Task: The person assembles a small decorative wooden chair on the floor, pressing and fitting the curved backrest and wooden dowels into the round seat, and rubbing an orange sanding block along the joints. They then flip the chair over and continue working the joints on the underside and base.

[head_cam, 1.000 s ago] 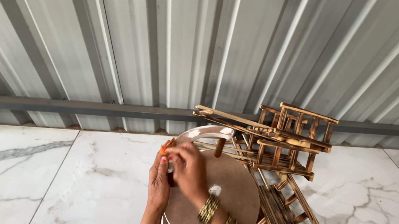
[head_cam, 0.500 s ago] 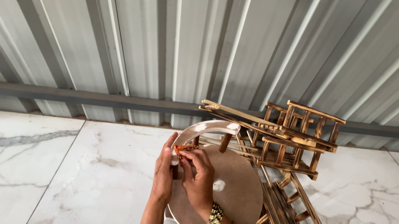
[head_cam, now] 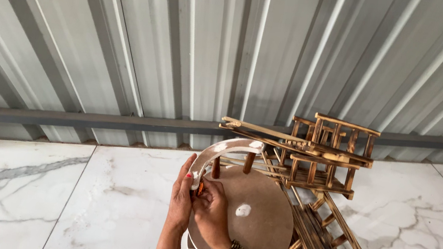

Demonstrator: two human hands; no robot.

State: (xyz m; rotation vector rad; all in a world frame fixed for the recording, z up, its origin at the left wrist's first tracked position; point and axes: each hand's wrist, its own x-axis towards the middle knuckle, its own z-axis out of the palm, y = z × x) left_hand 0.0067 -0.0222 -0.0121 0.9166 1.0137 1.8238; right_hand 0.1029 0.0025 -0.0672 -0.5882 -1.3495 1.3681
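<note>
Stool: our round wooden stool (head_cam: 255, 216) stands on the marble floor (head_cam: 49, 198), just beside a pile of wooden racks (head_cam: 323, 179).
Hands: our left hand (head_cam: 183, 194) and right hand (head_cam: 212, 213) press together at the rim, pinching a small orange piece (head_cam: 200, 187).
Progress: the curved backrest (head_cam: 224, 149) already sits on two pegs; we judge the rim work unfinished.
Hidden: we cannot make out what the orange piece is; the stool's legs are out of sight.
</note>
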